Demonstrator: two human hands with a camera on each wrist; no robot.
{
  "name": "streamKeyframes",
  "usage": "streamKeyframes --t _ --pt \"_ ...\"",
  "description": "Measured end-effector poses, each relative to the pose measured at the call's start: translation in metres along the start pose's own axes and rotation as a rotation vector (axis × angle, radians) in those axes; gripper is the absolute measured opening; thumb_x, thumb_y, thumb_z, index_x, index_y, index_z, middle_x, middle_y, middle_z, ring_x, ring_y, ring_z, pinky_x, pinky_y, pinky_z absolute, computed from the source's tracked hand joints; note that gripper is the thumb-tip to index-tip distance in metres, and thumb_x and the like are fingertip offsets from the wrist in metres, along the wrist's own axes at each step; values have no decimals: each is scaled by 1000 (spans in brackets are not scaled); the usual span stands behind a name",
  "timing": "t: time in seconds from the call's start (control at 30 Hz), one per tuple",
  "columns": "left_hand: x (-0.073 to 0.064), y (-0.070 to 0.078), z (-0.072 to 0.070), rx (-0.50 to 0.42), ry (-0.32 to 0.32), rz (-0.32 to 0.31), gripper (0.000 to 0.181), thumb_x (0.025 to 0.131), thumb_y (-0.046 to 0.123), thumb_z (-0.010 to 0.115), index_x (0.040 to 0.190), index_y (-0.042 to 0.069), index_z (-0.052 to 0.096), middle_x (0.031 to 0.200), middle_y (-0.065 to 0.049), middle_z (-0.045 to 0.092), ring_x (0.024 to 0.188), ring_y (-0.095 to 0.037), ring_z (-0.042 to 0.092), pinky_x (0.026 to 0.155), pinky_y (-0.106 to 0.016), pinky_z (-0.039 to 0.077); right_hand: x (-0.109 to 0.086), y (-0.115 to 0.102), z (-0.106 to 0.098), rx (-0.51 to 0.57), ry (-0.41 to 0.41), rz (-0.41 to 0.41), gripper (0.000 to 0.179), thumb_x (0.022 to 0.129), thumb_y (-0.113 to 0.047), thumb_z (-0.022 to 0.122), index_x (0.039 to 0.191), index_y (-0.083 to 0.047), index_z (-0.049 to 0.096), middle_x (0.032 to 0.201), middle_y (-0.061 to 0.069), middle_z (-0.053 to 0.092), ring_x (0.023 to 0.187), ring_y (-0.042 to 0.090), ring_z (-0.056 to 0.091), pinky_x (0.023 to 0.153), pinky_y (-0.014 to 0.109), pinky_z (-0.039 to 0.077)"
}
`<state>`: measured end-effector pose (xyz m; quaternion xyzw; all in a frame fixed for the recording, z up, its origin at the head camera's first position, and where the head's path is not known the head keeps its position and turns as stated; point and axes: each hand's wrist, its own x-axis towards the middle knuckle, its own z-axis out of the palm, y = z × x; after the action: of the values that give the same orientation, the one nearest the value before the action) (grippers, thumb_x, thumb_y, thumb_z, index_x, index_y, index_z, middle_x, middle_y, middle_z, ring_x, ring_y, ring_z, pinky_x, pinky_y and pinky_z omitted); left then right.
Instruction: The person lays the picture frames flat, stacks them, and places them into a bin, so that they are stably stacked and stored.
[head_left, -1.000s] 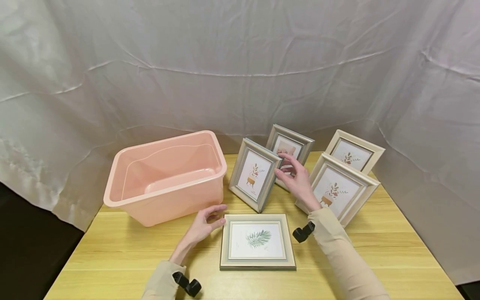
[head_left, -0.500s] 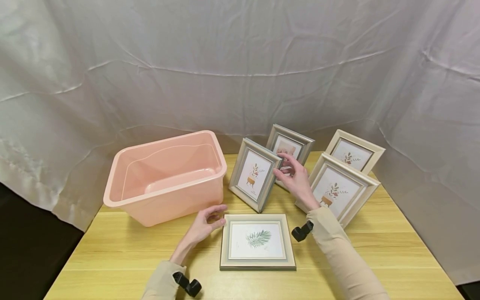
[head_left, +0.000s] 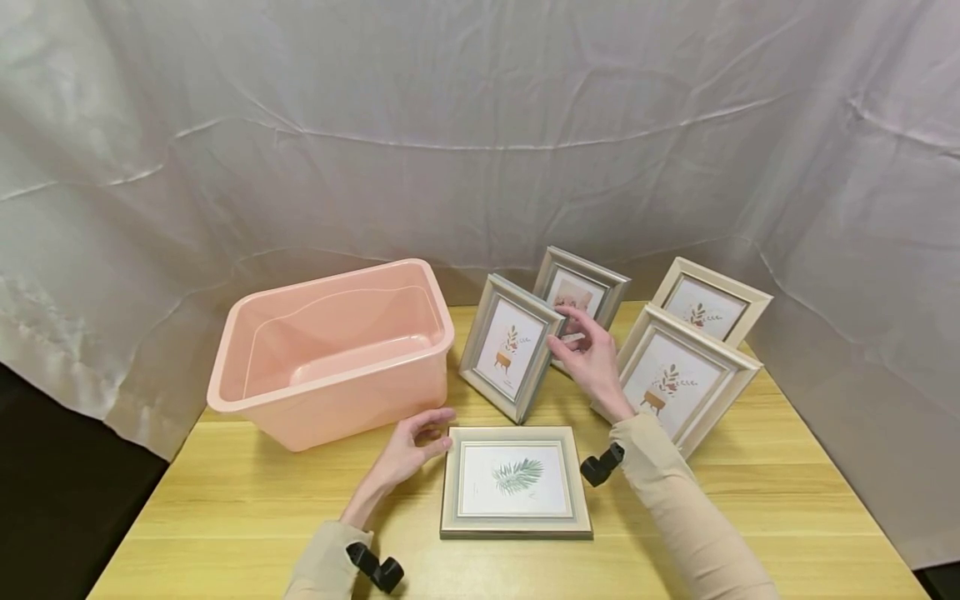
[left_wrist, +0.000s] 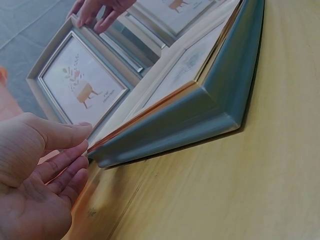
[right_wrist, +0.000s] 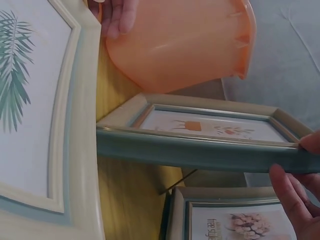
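My right hand (head_left: 592,358) pinches the upper right edge of a standing picture frame (head_left: 512,348) showing a potted plant; in the right wrist view its thumb and fingertips meet the frame's grey-green side. A picture frame with a green palm leaf (head_left: 517,483) lies face up on the table in front of it. Beside that frame's far left corner is my left hand (head_left: 405,450), its fingers loosely bent and the thumb at the frame's edge. In the left wrist view the fingertips (left_wrist: 80,162) seem to touch the corner without gripping it.
A pink plastic tub (head_left: 337,350) stands on the left of the wooden table (head_left: 225,517). Behind the held frame stands another picture frame (head_left: 581,283). Two cream frames stand at the right, the front one (head_left: 678,379) partly covering the rear one (head_left: 712,304). A grey curtain (head_left: 480,150) hangs behind.
My right wrist has shifted very slightly left, while its fingers stay on the standing frame. The left hand and the frames look unmoved.
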<state>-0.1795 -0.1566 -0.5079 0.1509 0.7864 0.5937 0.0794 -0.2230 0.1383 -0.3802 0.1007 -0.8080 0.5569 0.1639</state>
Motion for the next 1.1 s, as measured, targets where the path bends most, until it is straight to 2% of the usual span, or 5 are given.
streamKeyframes --t 0.13,0.4,0.73,0.97,1.1 --pt "0 0 0 -7 -7 1 50 92 4 69 139 -6 53 140 -27 58 128 -42 56 113 -53 45 -2 0 2 12 26 12 46 88 6 70 133 2 59 105 31 63 71 22 64 59 11 52" --pt "0 2 2 -20 -6 -2 51 92 5 69 139 -6 53 141 -27 57 129 -43 56 114 -54 44 -6 4 5 52 69 -17 45 87 8 69 131 4 61 102 32 63 69 15 63 60 10 53" --pt "0 2 3 -23 -2 -4 52 92 5 69 140 -7 52 141 -27 57 129 -43 55 114 -54 43 -8 13 6 136 100 7 45 87 9 68 131 5 58 101 33 62 67 8 64 62 12 57" --pt "2 2 3 -23 -6 -4 52 93 5 68 141 -6 51 140 -27 57 129 -42 55 114 -54 43 -11 13 5 192 118 9 46 87 9 68 132 5 58 97 22 61 68 13 68 65 29 64" --pt "4 4 5 -37 -11 15 56 92 4 68 143 -7 47 139 -28 57 129 -43 54 114 -52 44 -13 12 3 204 131 22 46 88 9 69 133 4 59 97 15 60 70 12 67 66 28 63"
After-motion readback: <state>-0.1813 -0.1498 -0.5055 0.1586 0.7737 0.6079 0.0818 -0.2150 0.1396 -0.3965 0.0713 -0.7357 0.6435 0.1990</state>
